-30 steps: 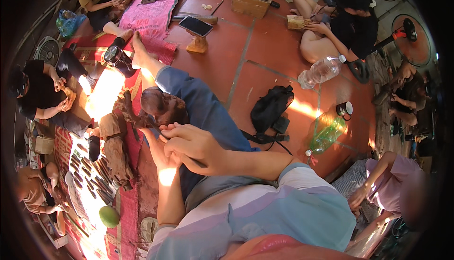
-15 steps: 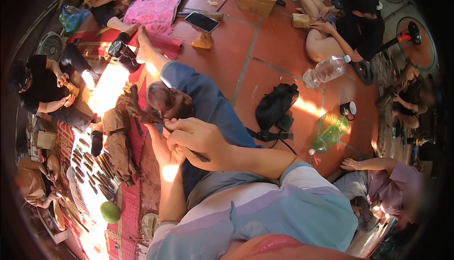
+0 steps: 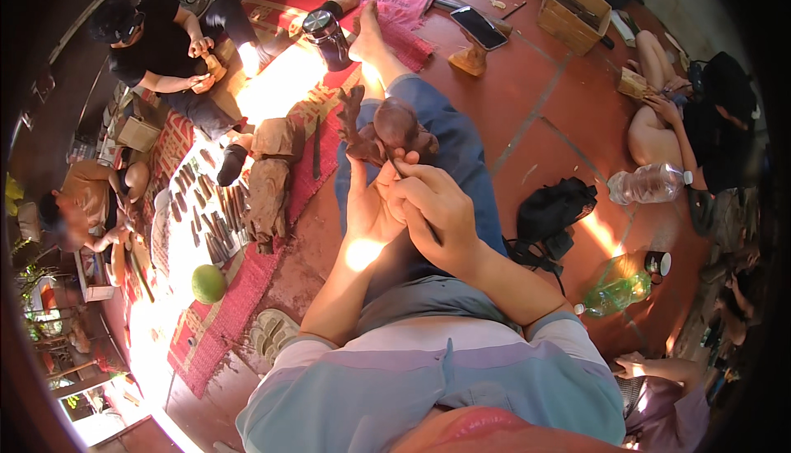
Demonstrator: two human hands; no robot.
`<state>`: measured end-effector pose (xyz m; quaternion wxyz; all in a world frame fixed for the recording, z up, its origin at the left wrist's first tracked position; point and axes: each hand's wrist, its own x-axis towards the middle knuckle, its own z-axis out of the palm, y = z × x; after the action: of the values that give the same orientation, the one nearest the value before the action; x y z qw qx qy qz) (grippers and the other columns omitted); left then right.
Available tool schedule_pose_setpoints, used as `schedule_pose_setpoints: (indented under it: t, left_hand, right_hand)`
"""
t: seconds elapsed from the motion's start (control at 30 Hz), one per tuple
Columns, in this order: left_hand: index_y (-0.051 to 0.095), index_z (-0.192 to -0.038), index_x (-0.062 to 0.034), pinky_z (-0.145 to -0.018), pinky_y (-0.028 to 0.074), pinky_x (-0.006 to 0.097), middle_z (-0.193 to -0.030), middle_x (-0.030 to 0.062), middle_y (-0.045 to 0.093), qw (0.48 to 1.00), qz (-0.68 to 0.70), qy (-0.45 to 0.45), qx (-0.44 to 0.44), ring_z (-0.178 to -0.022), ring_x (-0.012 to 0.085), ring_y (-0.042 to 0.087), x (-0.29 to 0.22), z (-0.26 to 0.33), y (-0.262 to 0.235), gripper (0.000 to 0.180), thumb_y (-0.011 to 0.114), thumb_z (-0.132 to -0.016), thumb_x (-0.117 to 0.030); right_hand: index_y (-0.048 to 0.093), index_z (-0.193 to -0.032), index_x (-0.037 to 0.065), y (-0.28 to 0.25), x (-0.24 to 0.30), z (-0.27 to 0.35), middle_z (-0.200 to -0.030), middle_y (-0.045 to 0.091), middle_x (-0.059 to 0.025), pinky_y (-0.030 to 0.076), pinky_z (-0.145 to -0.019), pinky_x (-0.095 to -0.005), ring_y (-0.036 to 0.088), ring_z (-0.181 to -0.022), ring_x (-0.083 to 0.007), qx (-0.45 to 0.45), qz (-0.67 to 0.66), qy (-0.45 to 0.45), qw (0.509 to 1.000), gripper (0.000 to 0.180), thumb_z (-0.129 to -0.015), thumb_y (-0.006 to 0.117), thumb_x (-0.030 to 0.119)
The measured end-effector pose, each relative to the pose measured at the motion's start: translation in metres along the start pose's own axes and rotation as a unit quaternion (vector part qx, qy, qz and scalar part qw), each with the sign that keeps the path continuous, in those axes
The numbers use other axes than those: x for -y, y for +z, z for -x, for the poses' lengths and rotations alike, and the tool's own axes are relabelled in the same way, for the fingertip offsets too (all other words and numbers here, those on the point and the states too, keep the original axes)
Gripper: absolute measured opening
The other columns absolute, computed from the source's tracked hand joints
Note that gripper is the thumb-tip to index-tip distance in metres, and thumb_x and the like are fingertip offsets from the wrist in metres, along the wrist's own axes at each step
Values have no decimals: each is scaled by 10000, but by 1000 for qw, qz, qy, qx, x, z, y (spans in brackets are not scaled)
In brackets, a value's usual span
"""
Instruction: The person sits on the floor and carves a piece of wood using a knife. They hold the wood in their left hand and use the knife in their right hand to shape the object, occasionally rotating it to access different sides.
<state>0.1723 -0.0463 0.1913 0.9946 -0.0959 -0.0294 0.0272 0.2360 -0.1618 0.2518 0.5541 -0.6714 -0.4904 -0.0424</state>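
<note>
A dark brown wooden carving (image 3: 396, 126) with a round, smooth top and a branching side piece rests over my lap. My left hand (image 3: 368, 212) is closed at its lower edge, fingers partly hidden beneath it. My right hand (image 3: 441, 210) grips a thin, dark carving tool (image 3: 432, 233) whose end points up toward the carving's lower side. Both hands are close together, nearly touching. Whether the tool's tip touches the wood is hidden by my fingers.
Left of me, rows of carving tools (image 3: 216, 224) lie on a cloth beside rough wood blocks (image 3: 269, 189) and a green round fruit (image 3: 208, 284). Ahead are a black flask (image 3: 326, 39) and a propped phone (image 3: 479, 27). Bottles (image 3: 618, 292) and a black bag (image 3: 557, 209) lie right. Other people sit around.
My view has swung left, so the surroundings appear farther right. Both hands keep their hold on the carving and the tool, with the right hand slightly shifted beside the left.
</note>
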Motion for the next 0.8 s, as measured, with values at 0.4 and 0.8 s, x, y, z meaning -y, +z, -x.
schedule_pose_setpoints:
  t: [0.4,0.8]
  left_hand:
    - [557,-1172,-23,-894,471,405,-1206,133,559,999,-44,-12,-3,-1055,268,567,0,3,7,716,344,-864,-633]
    - [580,-1149,-29,-861,486,425,-1206,114,564,998,-55,1,10,-1043,247,577,1,1,-1,730,376,-837,-656]
  right_hand:
    - [556,-787,75,-4,-2,-2,-932,599,-118,484,-658,-346,588,-809,-297,-24,-21,-38,999,75,-728,563,28]
    - [540,-769,63,-8,2,-5,-852,575,-123,468,-682,-364,576,-779,-313,-11,-53,-44,998,77,-730,525,-2]
